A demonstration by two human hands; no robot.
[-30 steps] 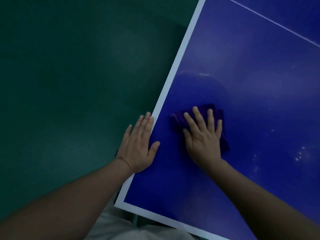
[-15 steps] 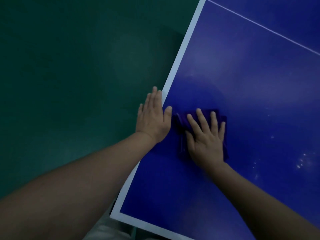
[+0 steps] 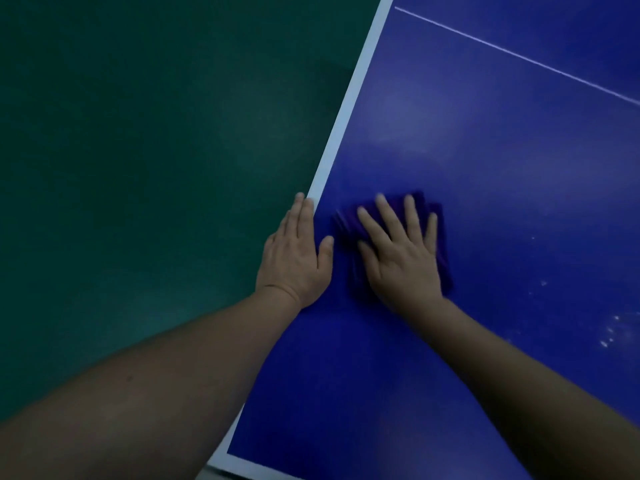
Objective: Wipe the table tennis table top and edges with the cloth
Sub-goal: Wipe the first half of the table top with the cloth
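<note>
The blue table tennis table top [image 3: 485,168] fills the right side, with a white border line [image 3: 346,109] along its left edge. A folded dark purple cloth [image 3: 441,251] lies flat on the top near that edge. My right hand [image 3: 401,258] presses on the cloth with straight, spread fingers and covers most of it. My left hand [image 3: 294,258] rests flat on the table's left edge, fingers straight and together, its thumb just beside the cloth.
Dark green floor [image 3: 138,168] lies left of the table. A thin white centre line [image 3: 519,55] crosses the top at the upper right. Pale specks [image 3: 609,334] dot the surface at the right. The table's near corner [image 3: 225,460] is at the bottom.
My left hand slid forward along the table's edge until it lay beside the cloth. My right hand with the cloth stayed at about the same spot, shifting slightly.
</note>
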